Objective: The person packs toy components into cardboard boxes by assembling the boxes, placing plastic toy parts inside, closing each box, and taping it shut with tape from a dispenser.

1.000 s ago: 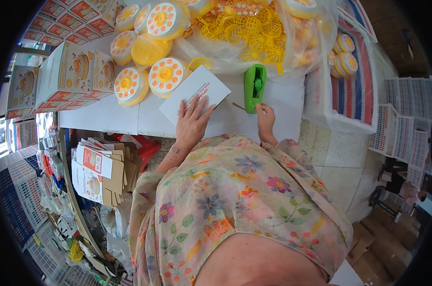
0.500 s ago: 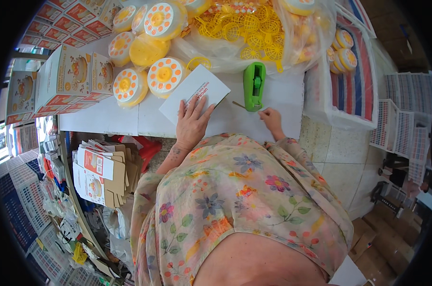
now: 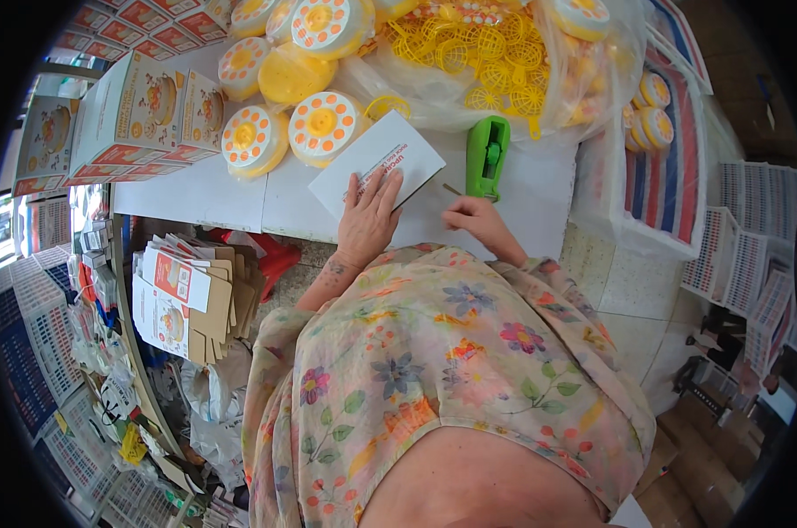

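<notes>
A white cardboard box point(image 3: 409, 148) with red print lies at a slant on the white table. My left hand point(image 3: 369, 216) rests on its near side with the fingers stretched out flat. To the right stands a green tape dispenser point(image 3: 486, 158). My right hand point(image 3: 481, 223) is just in front of the dispenser, apart from the box, with its fingers pinched together. Whatever they hold, if anything, is too small to make out. A thin brownish strip point(image 3: 452, 189) lies between the box and the dispenser.
Yellow-and-white round toys point(image 3: 256, 143) with orange dots crowd the back left, beside stacked printed boxes point(image 3: 143, 114). A clear bag of yellow plastic baskets point(image 3: 495, 57) lies behind. Flattened cartons point(image 3: 183, 299) stand below left; a striped, plastic-lined crate point(image 3: 658, 189) is at right.
My right hand has moved left, from the front of the tape dispenser toward the box. My left hand stays on the box. The whole view has shifted slightly.
</notes>
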{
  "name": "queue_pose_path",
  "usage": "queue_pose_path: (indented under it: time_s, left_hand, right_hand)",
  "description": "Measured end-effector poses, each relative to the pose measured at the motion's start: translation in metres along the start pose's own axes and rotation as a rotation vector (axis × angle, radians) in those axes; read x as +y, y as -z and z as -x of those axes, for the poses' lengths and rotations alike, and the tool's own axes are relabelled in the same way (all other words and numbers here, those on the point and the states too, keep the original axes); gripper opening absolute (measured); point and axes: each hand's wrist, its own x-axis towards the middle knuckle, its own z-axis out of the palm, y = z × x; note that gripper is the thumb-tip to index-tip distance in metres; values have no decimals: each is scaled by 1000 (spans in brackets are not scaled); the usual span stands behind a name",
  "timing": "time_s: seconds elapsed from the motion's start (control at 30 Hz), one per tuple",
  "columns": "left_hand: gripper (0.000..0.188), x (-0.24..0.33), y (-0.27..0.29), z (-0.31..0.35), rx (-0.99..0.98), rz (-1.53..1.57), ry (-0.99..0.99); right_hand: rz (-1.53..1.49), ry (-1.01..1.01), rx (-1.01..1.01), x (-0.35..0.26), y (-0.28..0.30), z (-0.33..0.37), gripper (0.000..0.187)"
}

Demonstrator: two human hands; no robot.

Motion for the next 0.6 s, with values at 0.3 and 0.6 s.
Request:
queue_pose_path:
  time_s: [0.3, 0.6]
  left_hand:
    - [62, -5, -1, 1, 42, 4, -52]
    - [56, -3, -3, 0, -2, -47, -82]
  right_hand:
    - [-297, 131, -92, 2, -47, -36, 15]
    - [-90, 92, -13, 24, -46, -56, 27]
